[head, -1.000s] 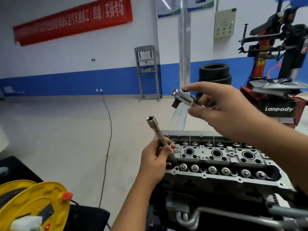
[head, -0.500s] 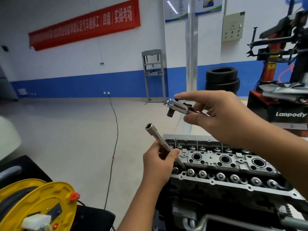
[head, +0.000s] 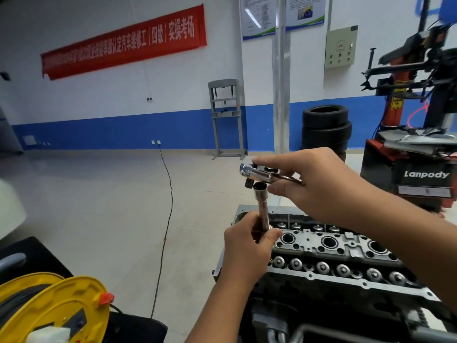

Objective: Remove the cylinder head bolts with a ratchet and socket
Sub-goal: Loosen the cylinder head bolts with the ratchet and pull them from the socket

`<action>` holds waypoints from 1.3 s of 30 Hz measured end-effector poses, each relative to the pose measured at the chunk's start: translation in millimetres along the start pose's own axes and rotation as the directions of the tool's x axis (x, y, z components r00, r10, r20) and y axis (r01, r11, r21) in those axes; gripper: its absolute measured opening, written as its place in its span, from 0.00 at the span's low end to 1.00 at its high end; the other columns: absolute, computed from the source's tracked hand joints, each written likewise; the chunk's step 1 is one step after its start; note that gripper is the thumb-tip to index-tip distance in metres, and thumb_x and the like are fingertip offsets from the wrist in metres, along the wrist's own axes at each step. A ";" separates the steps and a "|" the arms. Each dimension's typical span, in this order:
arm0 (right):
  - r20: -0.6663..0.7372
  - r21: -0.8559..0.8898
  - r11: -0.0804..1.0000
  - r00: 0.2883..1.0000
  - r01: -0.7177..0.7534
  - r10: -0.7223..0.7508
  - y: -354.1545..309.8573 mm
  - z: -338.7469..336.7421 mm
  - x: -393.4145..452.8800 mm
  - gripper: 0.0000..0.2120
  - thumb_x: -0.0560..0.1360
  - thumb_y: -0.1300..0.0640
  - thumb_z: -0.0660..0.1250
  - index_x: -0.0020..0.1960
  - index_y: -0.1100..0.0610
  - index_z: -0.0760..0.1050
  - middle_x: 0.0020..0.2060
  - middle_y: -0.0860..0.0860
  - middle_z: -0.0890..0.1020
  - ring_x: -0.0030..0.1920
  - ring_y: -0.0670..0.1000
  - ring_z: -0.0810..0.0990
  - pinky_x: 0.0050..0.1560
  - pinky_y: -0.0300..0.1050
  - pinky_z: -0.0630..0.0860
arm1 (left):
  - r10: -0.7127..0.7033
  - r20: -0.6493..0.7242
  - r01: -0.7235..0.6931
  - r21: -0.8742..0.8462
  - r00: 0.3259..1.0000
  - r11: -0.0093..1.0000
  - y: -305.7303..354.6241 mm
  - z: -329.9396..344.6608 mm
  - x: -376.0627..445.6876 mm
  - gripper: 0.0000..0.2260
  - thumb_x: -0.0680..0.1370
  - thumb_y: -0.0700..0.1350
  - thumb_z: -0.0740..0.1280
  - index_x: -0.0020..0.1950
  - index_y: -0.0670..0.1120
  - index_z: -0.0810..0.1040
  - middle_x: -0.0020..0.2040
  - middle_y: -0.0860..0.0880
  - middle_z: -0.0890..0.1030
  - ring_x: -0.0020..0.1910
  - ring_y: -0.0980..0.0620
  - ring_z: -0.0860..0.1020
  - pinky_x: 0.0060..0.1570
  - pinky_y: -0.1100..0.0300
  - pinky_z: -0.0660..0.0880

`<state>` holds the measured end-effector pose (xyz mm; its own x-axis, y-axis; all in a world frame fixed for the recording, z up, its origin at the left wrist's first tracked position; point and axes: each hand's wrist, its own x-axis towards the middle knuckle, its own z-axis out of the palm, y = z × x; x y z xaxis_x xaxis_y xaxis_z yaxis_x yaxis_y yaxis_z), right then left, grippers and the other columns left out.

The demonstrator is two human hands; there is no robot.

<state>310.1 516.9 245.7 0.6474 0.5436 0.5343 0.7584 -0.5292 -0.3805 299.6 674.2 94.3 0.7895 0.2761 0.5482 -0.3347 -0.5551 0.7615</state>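
Note:
My left hand (head: 247, 246) grips the lower end of a long chrome socket (head: 261, 206) and holds it nearly upright, open end up. My right hand (head: 319, 184) pinches the chrome ratchet (head: 257, 173) near its head, thumb below and fingers on top. The ratchet's square drive points down, just above and slightly left of the socket's mouth; I cannot tell whether they touch. Below both hands lies the grey cylinder head (head: 329, 253), with three round wells along its middle and rows of valve caps on both sides.
A yellow cable reel (head: 57, 308) stands at the lower left, and a black cable (head: 165, 219) runs across the floor. Stacked tyres (head: 326, 127) and a red tyre changer (head: 420, 154) stand at the right. A grey press frame (head: 226, 117) is by the wall.
My left hand has swung the socket from a leftward tilt to nearly upright. My right hand has brought the ratchet head down, so its drive now sits right over the socket's mouth.

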 end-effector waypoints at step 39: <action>0.207 -0.583 0.790 0.975 0.187 -0.078 -13.7 -20.3 -12.7 0.32 0.82 0.54 0.66 0.77 0.32 0.54 0.43 0.48 0.77 0.38 0.55 0.77 0.35 0.50 0.76 | -0.086 0.090 0.116 -0.416 0.992 0.902 61.2 1.1 46.4 0.08 0.70 0.41 0.67 0.36 0.38 0.71 0.28 0.45 0.68 0.27 0.49 0.64 0.29 0.54 0.65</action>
<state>290.0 504.0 259.5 0.5880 0.7061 0.3945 0.6761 -0.6968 0.2395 316.4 652.2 165.9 0.8582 0.2514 0.4475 -0.4245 -0.1426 0.8942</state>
